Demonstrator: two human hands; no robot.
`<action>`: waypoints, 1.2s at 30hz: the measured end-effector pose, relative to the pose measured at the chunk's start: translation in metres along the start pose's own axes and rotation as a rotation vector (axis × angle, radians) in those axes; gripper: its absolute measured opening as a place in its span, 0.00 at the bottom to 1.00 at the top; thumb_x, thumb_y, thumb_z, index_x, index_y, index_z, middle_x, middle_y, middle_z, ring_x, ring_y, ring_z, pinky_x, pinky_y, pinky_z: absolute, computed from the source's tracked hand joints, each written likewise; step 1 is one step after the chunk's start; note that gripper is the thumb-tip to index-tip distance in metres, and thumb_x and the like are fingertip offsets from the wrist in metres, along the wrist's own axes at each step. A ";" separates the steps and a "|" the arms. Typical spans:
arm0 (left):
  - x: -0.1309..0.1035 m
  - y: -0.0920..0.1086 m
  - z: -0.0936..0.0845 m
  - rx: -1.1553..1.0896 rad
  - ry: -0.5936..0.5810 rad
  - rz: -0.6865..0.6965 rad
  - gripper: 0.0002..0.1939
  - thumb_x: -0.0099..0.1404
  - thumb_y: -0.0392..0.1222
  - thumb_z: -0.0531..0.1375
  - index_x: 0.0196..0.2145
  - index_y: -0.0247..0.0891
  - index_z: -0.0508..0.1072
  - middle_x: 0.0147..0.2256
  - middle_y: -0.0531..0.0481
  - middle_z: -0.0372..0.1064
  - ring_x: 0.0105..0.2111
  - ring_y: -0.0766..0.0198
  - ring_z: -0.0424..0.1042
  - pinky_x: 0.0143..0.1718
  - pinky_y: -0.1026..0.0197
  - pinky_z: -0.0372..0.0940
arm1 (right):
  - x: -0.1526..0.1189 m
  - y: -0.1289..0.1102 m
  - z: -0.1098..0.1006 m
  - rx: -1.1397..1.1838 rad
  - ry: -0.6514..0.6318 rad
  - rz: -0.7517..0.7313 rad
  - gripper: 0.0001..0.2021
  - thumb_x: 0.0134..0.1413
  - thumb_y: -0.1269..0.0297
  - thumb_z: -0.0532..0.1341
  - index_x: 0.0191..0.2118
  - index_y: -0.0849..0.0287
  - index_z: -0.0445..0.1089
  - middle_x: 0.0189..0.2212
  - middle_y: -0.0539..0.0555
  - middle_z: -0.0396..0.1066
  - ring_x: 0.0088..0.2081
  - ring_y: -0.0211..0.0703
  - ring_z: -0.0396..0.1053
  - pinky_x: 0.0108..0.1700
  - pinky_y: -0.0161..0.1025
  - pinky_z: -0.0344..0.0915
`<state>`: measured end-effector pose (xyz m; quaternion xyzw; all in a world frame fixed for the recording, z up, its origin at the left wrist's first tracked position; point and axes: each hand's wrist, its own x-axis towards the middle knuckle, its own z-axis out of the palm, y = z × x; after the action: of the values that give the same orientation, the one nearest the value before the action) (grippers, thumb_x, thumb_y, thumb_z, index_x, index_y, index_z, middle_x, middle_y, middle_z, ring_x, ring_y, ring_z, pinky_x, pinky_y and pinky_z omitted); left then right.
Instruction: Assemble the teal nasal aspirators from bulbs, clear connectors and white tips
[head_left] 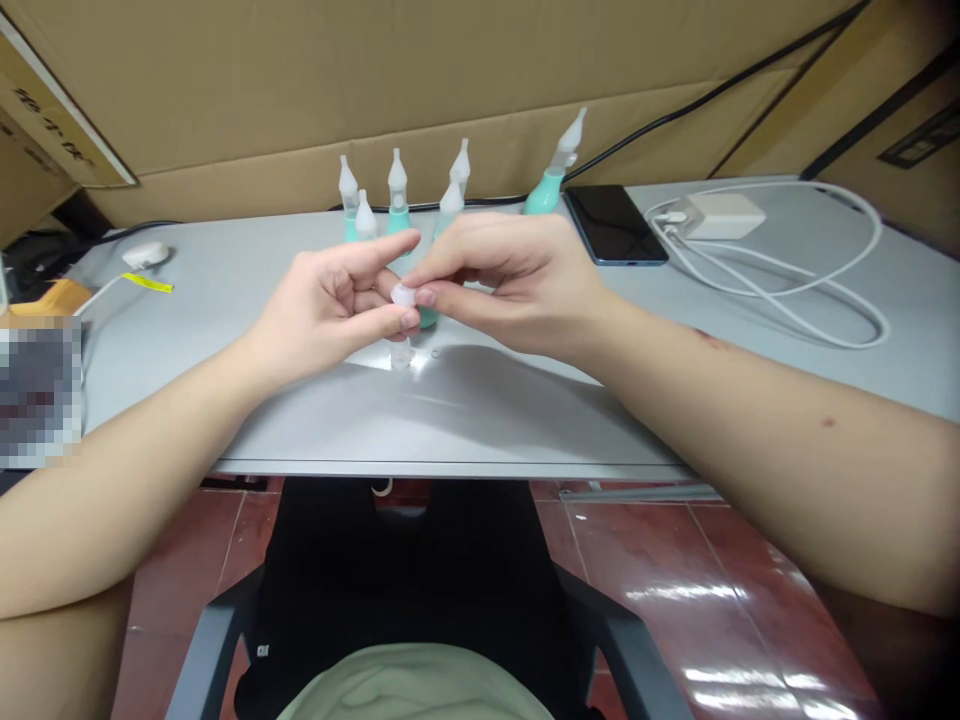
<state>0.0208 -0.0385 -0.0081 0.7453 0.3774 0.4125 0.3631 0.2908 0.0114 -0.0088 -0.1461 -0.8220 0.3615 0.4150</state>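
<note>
Above the desk, my left hand (337, 295) and my right hand (517, 275) meet at a small white, translucent plastic piece (403, 295). My right thumb and forefinger pinch its right side. On its left, my left thumb and fingers close around it, with the forefinger stretched out above. Below the hands lies a short clear plastic tube (400, 354), and a tiny clear ring (436, 353) is beside it. Part of a teal bulb (427, 318) shows under my fingers. Behind stand several teal bulb nasal aspirators with white tips, including an upright one (397, 185) and a tilted one (553, 175).
A black phone (616, 225) lies at the back right, near a white charger (721, 215) with a coiled cable. A white rounded device (146, 255) and a yellow strip (148, 283) are at left. Cardboard (262, 90) walls the grey desk (450, 430).
</note>
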 end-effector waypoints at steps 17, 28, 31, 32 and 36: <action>0.002 0.004 0.006 -0.016 0.039 -0.003 0.18 0.67 0.56 0.91 0.40 0.43 0.95 0.42 0.47 0.93 0.41 0.51 0.94 0.42 0.52 0.92 | 0.005 0.016 -0.006 0.353 -0.128 0.168 0.21 0.66 0.51 0.91 0.43 0.56 0.84 0.42 0.56 0.87 0.43 0.46 0.82 0.49 0.45 0.80; 0.000 0.006 0.009 -0.032 0.103 0.045 0.14 0.66 0.52 0.91 0.42 0.44 0.98 0.41 0.47 0.93 0.43 0.51 0.94 0.48 0.51 0.94 | 0.006 0.015 -0.002 0.390 -0.066 0.163 0.17 0.64 0.58 0.91 0.43 0.58 0.86 0.42 0.55 0.87 0.41 0.43 0.81 0.47 0.43 0.80; 0.002 0.008 0.007 -0.020 0.120 0.039 0.16 0.64 0.53 0.92 0.42 0.44 0.98 0.39 0.48 0.91 0.40 0.54 0.92 0.42 0.57 0.90 | 0.006 0.010 0.002 0.351 -0.015 0.141 0.15 0.63 0.59 0.90 0.44 0.57 0.89 0.43 0.55 0.89 0.43 0.45 0.82 0.49 0.44 0.80; 0.002 0.008 0.006 -0.023 0.125 0.047 0.15 0.64 0.52 0.92 0.42 0.45 0.99 0.38 0.48 0.91 0.38 0.56 0.91 0.39 0.59 0.88 | 0.006 0.009 0.003 0.341 -0.004 0.132 0.13 0.64 0.60 0.89 0.44 0.57 0.89 0.43 0.55 0.89 0.43 0.45 0.82 0.50 0.44 0.81; 0.003 0.006 0.006 -0.082 0.115 0.127 0.11 0.66 0.43 0.92 0.44 0.47 1.00 0.37 0.49 0.91 0.33 0.64 0.87 0.34 0.68 0.81 | 0.006 0.007 0.003 0.317 -0.012 0.107 0.06 0.66 0.68 0.83 0.43 0.58 0.88 0.41 0.54 0.88 0.42 0.42 0.81 0.49 0.41 0.79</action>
<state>0.0291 -0.0398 -0.0042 0.7271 0.3325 0.4921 0.3443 0.2846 0.0178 -0.0112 -0.1205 -0.7482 0.5090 0.4082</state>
